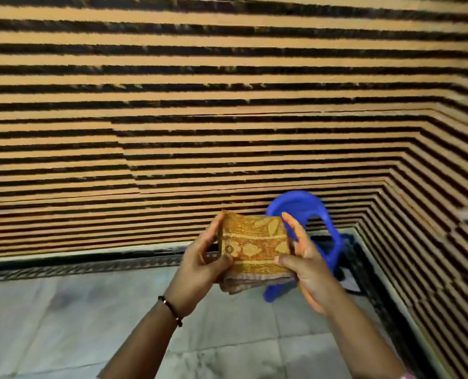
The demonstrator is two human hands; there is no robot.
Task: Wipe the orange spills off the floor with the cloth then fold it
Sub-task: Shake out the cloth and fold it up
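The cloth [253, 243] is orange and gold with a leaf pattern and a pale fringe at its lower edge. It is folded into a small thick square and held up in front of me, above the floor. My left hand [202, 262] grips its left side, thumb on the front. My right hand [305, 265] grips its right side, fingers raised along the edge. The grey tiled floor [90, 310] lies below; no orange spill shows on the part I can see.
A blue plastic chair [313, 214] stands behind the cloth near the room's corner. Walls with orange and black stripes [200, 132] rise ahead and on the right. A dark patterned border [104, 265] runs along the floor's edge.
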